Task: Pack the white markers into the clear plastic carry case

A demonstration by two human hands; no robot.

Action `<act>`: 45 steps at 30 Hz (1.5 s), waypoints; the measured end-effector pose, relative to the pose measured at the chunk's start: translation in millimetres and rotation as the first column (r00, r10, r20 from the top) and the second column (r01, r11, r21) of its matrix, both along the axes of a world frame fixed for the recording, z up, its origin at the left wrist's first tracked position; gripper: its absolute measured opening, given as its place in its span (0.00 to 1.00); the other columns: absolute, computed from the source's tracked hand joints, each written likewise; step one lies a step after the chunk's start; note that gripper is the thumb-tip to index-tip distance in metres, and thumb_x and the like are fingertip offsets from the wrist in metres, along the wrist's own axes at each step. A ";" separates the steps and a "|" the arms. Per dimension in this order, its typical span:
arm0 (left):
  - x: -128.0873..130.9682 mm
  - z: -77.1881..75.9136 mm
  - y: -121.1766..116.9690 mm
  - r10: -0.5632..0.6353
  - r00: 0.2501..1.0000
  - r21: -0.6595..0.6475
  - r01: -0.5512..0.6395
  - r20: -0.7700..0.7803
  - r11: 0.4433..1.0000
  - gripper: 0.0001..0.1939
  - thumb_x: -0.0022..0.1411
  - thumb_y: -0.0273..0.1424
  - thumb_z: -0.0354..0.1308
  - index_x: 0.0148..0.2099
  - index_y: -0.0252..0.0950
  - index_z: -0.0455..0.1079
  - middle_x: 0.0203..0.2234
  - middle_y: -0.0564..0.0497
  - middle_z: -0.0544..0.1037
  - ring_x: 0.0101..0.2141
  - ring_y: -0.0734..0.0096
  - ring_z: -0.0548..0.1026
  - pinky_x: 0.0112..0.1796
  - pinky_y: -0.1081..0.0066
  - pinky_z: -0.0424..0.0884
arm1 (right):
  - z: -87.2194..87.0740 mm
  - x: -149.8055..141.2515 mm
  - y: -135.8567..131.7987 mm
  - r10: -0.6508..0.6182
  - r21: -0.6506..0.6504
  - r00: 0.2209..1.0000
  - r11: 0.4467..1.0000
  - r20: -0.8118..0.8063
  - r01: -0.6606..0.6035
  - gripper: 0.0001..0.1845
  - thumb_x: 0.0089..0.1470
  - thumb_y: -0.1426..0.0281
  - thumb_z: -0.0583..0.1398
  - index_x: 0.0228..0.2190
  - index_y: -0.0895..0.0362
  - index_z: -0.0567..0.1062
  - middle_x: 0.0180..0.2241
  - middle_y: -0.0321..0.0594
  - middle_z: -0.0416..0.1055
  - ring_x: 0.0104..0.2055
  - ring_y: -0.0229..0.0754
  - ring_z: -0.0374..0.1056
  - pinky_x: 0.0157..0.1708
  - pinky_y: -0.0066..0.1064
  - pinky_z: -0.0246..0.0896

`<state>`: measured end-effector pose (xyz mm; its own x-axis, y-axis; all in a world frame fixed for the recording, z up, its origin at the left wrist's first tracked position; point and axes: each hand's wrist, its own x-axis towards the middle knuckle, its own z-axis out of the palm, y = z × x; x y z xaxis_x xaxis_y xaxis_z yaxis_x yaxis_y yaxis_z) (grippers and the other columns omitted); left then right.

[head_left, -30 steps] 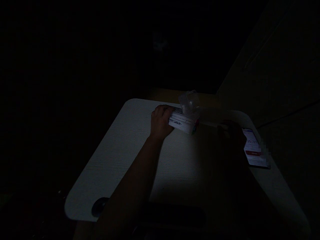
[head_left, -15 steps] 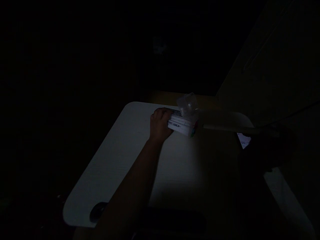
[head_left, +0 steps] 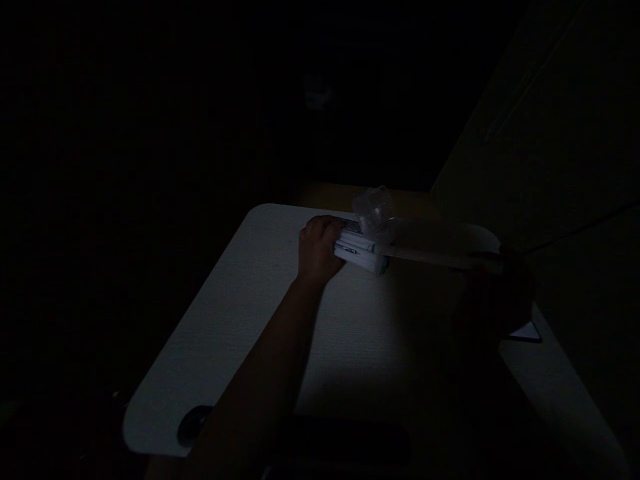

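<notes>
since the frame half a second back, the right hand (head_left: 493, 293) has swung inward from the far right edge and now sits over the dark phone (head_left: 525, 331), hiding all but one lit corner of it; the left hand (head_left: 319, 250) has hardly shifted. the scene is very dark, with only one pool of light on the white surface (head_left: 240, 320).

the left hand is closed around the near-left end of a bundle of white markers (head_left: 361, 251), fingers curled over the top and holding it down on the surface at the far edge. a clear plastic case (head_left: 375, 208) sits just behind and partly over the bundle, touching it. the bundle's long axis runs from the left hand toward the right and slightly toward the viewer, its capped ends pointing at the right hand.

a pale thin stick (head_left: 435, 256) stretches from the bundle's right end across to the right hand, roughly along the same line. the right hand appears to grip its far end, but it lies in deep shadow and i cannot tell whether the fingers are closed. the hands are well apart, left one on the bundle, right one off to its right.
</notes>
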<state>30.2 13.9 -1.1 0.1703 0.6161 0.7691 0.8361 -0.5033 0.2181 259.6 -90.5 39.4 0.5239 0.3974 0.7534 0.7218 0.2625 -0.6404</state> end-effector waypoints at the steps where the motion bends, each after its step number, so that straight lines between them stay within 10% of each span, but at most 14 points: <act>1: 0.0 0.1 0.1 -0.006 1.000 -0.008 0.006 0.002 1.000 0.22 0.51 0.30 0.60 0.50 0.39 0.66 0.46 0.44 0.72 0.48 0.58 0.68 0.47 0.59 0.65 | -2.5 0.3 -0.4 0.024 -0.025 1.000 0.999 0.006 -0.024 0.24 0.55 0.56 0.57 0.49 0.56 0.72 0.40 0.46 0.71 0.44 0.45 0.68 0.42 0.40 0.67; 6: -0.1 -0.6 0.9 0.004 1.000 -0.033 -0.005 -0.005 0.999 0.22 0.52 0.30 0.60 0.51 0.41 0.65 0.47 0.44 0.71 0.49 0.56 0.67 0.47 0.58 0.65 | -12.0 0.6 1.8 0.217 -0.164 0.976 0.963 -0.009 -0.215 0.25 0.60 0.58 0.51 0.56 0.55 0.65 0.40 0.43 0.73 0.36 0.40 0.70 0.36 0.38 0.68; 20: 1.3 1.5 0.5 0.004 1.000 -0.021 -0.004 0.000 1.000 0.21 0.52 0.30 0.60 0.50 0.39 0.66 0.46 0.44 0.72 0.48 0.57 0.67 0.46 0.58 0.65 | -6.2 -2.6 3.2 0.142 -0.107 0.989 0.985 0.043 -0.137 0.19 0.52 0.57 0.59 0.37 0.61 0.74 0.35 0.45 0.72 0.37 0.42 0.69 0.35 0.35 0.66; 45: 1.2 1.0 0.8 0.010 1.000 -0.034 -0.009 0.022 0.999 0.21 0.51 0.30 0.60 0.50 0.40 0.66 0.45 0.45 0.72 0.48 0.57 0.67 0.46 0.58 0.65 | -22.1 -16.1 2.4 0.383 -0.291 0.898 0.903 0.214 -0.316 0.21 0.60 0.60 0.51 0.50 0.54 0.70 0.48 0.47 0.70 0.49 0.44 0.68 0.48 0.40 0.68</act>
